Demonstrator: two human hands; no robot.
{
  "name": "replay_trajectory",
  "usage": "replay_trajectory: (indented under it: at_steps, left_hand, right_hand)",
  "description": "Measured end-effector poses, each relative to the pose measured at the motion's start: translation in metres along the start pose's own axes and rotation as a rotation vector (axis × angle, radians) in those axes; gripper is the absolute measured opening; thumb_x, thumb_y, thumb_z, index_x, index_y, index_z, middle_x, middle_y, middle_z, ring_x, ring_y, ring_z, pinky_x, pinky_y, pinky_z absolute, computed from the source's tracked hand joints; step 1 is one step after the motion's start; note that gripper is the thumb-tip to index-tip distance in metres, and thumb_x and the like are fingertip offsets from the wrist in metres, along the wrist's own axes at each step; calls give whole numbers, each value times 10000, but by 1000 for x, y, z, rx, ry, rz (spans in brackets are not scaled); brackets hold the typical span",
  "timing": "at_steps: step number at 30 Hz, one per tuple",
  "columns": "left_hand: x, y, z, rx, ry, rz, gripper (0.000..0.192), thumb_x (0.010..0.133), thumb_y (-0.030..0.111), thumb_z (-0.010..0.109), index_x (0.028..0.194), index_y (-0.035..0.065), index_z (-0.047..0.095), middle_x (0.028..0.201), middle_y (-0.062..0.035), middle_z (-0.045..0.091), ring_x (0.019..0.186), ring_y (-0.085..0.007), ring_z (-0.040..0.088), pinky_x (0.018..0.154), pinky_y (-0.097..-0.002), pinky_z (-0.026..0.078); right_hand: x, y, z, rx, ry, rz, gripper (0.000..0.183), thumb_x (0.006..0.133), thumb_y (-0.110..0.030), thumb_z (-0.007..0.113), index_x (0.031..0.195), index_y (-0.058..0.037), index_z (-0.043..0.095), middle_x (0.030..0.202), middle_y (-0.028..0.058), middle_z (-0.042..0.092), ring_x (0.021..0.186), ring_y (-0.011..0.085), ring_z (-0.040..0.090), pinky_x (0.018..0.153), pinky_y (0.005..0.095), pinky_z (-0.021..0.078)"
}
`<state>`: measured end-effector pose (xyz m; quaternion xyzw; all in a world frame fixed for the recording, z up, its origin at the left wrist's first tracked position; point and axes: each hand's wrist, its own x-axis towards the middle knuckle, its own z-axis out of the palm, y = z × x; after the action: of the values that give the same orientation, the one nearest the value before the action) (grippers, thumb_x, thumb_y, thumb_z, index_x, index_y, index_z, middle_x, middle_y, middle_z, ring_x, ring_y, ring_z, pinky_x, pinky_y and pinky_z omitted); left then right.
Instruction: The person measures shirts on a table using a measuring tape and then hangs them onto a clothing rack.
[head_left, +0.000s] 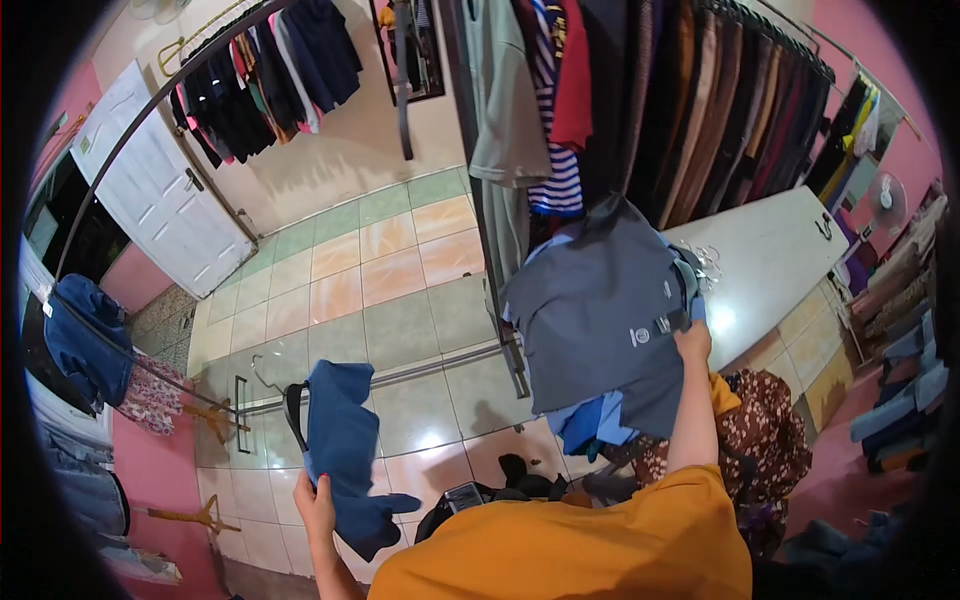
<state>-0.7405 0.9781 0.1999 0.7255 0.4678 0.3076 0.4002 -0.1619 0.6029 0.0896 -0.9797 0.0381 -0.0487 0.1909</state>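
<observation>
My left hand (316, 501) grips the edge of a blue garment (341, 442), which hangs from a black hanger (295, 412) with a metal hook, out to the left over the tiled floor. On the right, my right hand (692, 341) is at the collar of a dark grey shirt (600, 300) with a small round white print. The shirt lies spread over a pile of clothes, and light blue and bright blue fabric (592, 424) shows beneath it. My right fingertips are partly hidden at the collar.
A metal garment rack (480, 225) with hanging shirts stands ahead, its base bar (442, 364) crossing the floor. A white table (772, 262) holds loose white hangers (705, 262). Brown floral fabric (765, 420) is heaped at my right. A white door (165, 187) stands at the far left.
</observation>
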Motion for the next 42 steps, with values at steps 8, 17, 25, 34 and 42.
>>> replay_trajectory:
  at_steps: [8,17,25,34,42]
  left_hand:
    - [73,-11,-24,143,92,-76,198,806,2,544,989,-61,586,808,-30,579,736,-82,505,676,-215,409]
    - [135,-39,-95,75,214,89,166,788,76,589,891,-53,601,667,-55,575,622,-86,478,583,-261,411]
    - [166,-116,-214,-92,124,114,148,829,45,556,951,-36,574,854,-17,560,772,-88,486,723,-231,394]
    - [183,-150,-313,-79,51,131,66,816,-4,531,875,-14,557,781,-10,548,722,-80,474,668,-224,386]
    - [178,-206,-338,-78,245,25,138,757,76,625,846,-27,604,673,-8,557,607,-67,467,549,-237,390]
  right_hand:
    - [38,36,33,167,154,-23,339,686,-208,676,927,19,602,912,214,632,888,377,603,795,426,465]
    - [62,88,24,170,325,-83,180,718,-100,581,790,64,567,728,222,607,653,349,573,643,428,457]
    - [-160,-125,-6,820,234,25,382,784,-102,549,1146,12,503,1000,102,580,893,195,541,794,321,437]
    - [-467,-354,37,916,-45,-521,340,782,-112,554,1083,-24,423,730,208,551,647,365,574,612,408,455]
    - [-549,-551,36,1304,-1043,-754,338,818,-29,561,1118,-7,407,921,42,536,850,96,497,720,263,423]
